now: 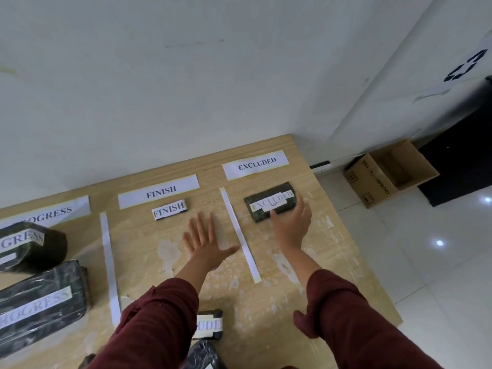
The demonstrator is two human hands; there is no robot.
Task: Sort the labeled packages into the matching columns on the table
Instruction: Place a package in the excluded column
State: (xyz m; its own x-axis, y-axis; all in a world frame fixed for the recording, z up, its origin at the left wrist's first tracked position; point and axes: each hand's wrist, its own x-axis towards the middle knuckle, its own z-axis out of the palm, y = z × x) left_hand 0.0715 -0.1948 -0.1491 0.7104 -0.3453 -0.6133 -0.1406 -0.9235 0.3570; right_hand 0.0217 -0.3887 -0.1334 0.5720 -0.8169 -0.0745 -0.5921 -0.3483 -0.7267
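Note:
A dark package labelled EXCLUDED [263,198] lies in the right column under the EXCLUDED heading strip [256,164]. My right hand [291,222] rests on its near right corner, thumb and fingers around the edge. My left hand [205,242] hovers flat with fingers spread over the middle column, holding nothing. A small package labelled FINISH [169,209] sits under the FINISH heading [159,191]. Two large dark packages labelled PROGRESS [29,243] [40,302] lie in the left column. Another EXCLUDED package [209,324] lies near the front edge, partly hidden by my left sleeve.
White paper strips [241,235] [109,265] divide the wooden table [319,249] into columns. The table's right edge drops to a white tiled floor, where an open cardboard box [388,171] stands by the wall. Another dark wrapped package [203,355] shows at the bottom edge.

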